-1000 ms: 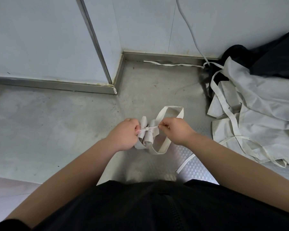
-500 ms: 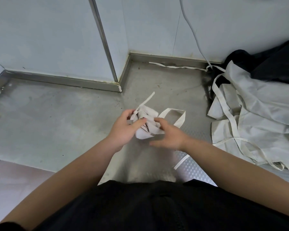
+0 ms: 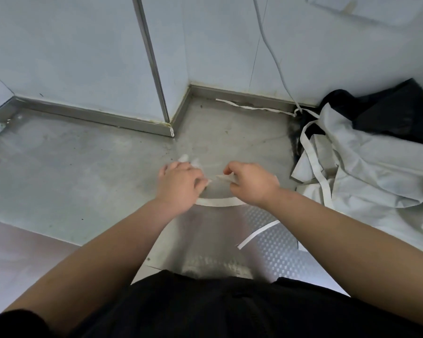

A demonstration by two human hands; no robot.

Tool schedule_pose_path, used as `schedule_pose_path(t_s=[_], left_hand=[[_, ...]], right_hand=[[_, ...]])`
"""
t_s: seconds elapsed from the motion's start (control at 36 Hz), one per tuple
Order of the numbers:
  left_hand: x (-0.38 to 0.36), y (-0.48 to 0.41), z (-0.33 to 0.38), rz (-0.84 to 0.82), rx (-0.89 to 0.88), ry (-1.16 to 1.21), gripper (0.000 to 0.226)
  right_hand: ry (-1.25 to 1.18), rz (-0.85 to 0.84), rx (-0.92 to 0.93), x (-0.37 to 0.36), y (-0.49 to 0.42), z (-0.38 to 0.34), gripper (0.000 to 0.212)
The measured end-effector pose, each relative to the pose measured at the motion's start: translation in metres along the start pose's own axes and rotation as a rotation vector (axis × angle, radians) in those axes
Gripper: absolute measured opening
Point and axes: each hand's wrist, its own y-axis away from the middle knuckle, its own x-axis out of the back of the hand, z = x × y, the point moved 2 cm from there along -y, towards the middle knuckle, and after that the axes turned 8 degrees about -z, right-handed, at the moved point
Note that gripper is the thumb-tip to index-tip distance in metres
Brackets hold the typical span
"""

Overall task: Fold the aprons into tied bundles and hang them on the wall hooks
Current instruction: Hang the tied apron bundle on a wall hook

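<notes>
My left hand (image 3: 180, 182) grips a small white apron bundle (image 3: 189, 162), of which only blurred tips show above the knuckles. My right hand (image 3: 250, 182) pinches a white strap end (image 3: 221, 178) coming off that bundle. A white strap loop (image 3: 217, 202) hangs in a curve below both hands. Both hands are held above the grey floor, a hand's width apart. A heap of white aprons (image 3: 366, 172) with loose straps lies on the floor to the right.
Dark cloth (image 3: 386, 111) lies behind the white heap against the wall. A grey cable (image 3: 271, 50) runs down the wall to the heap. A loose white strap (image 3: 252, 108) lies along the baseboard. A metal wall corner post (image 3: 154, 69) stands ahead. Patterned metal floor plate (image 3: 274, 245) is below my right arm.
My hands have risen and drawn apart. The bundle, earlier seen between both hands, is now mostly hidden in my left hand, and the strap loop hangs below them.
</notes>
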Motion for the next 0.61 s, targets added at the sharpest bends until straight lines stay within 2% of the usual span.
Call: schedule_pose_path(t_s=[0.11,0.17,0.19,0.31,0.42,0.44,0.5,0.53,0.61], left_hand=[[0.03,-0.01,-0.016,0.297,0.271,0.493,0.027],[0.044,-0.011,-0.025,0.387,0.413,0.684,0.028],[0.05,-0.011,-0.029,0.413,0.429,0.752,0.027],[0.074,-0.015,-0.027,0.36,0.364,0.925,0.011],[0.093,-0.01,-0.021,0.094,0.215,0.909,0.009],[0.098,-0.007,-0.023,0.049,0.192,0.89,0.011],[0.111,-0.007,-0.031,0.064,0.172,0.888,0.01],[0.121,-0.008,-0.038,0.123,0.173,0.919,0.012],[0.153,-0.017,-0.064,0.313,0.207,1.18,0.017]], right_hand=[[0.002,0.08,-0.105,0.013,0.003,0.021,0.011],[-0.076,0.124,-0.167,0.023,-0.002,0.028,0.016],[-0.137,0.148,-0.189,0.028,-0.006,0.029,0.022],[-0.482,0.273,-0.15,0.06,-0.022,0.003,0.016],[-0.999,0.269,-0.097,0.089,-0.037,-0.041,0.018],[-1.057,0.247,-0.063,0.097,-0.041,-0.055,0.02],[-1.042,0.202,0.035,0.112,-0.046,-0.083,0.023],[-1.012,0.185,0.078,0.118,-0.049,-0.098,0.021],[-0.913,0.173,0.152,0.134,-0.059,-0.132,0.012]])
